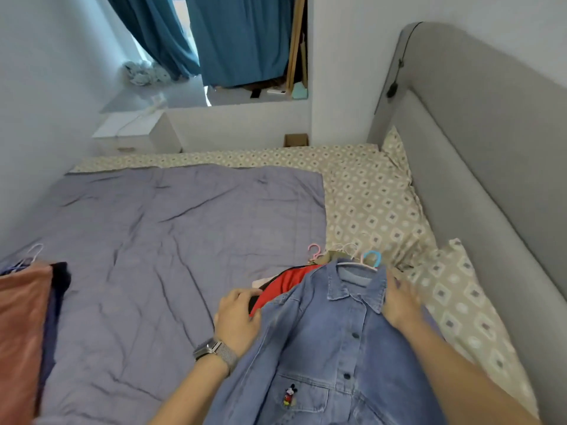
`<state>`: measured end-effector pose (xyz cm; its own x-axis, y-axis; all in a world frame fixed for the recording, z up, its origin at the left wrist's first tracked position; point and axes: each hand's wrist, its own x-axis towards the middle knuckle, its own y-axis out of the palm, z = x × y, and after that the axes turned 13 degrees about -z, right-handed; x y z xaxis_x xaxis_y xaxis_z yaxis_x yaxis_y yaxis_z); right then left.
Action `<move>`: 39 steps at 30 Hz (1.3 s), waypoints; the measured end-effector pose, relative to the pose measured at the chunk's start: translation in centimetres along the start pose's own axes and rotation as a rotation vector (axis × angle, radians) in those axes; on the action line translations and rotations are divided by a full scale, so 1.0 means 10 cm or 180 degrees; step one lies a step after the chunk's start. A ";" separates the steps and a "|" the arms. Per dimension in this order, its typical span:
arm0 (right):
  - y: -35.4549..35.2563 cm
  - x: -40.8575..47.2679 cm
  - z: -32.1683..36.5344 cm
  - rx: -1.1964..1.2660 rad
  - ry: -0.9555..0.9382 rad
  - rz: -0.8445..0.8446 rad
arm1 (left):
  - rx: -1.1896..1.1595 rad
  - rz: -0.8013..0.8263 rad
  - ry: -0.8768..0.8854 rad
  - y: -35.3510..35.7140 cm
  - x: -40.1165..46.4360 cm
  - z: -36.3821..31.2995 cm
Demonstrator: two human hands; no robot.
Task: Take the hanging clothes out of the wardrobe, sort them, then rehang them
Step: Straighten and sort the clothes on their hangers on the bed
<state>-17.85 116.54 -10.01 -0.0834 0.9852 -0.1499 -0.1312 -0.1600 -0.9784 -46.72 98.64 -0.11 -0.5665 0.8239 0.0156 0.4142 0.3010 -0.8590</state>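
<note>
Denim shirt [331, 338], still on its hanger [365, 262], is spread atop a clothes pile at lower centre of the frame, on the purple quilt [153, 240]. It is pinned at the shoulders by the left hand [237, 317] and right hand [400, 302], fingers flattened. Soft but weighty cloth is judged; lifting by the hanger hook is advised.

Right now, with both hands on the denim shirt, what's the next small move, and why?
Probably lift the denim shirt off the pile and lay it on the bare grey quilt. It sits topmost, on its hanger, covering a red garment and more hangers. The left hand and right hand already flank its shoulders.
</note>
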 end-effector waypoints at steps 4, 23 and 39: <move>0.22 -0.03 0.08 -0.0962 0.0109 0.0567 | 0.0089 -0.0029 -0.0328 0.00 -0.03 0.33; -0.16 -1.58 1.29 0.1404 -0.1054 0.1016 | -0.0567 0.0495 -0.0137 -0.66 -0.63 0.95; -0.17 -3.29 3.14 0.1962 -0.1087 0.0598 | -0.0713 0.0081 -0.0331 -2.50 -1.25 3.13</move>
<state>-45.94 82.41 1.05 -0.4496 0.8795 -0.1563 -0.6084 -0.4296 -0.6673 -72.25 65.82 5.13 -0.6194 0.7822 -0.0673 0.5703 0.3893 -0.7233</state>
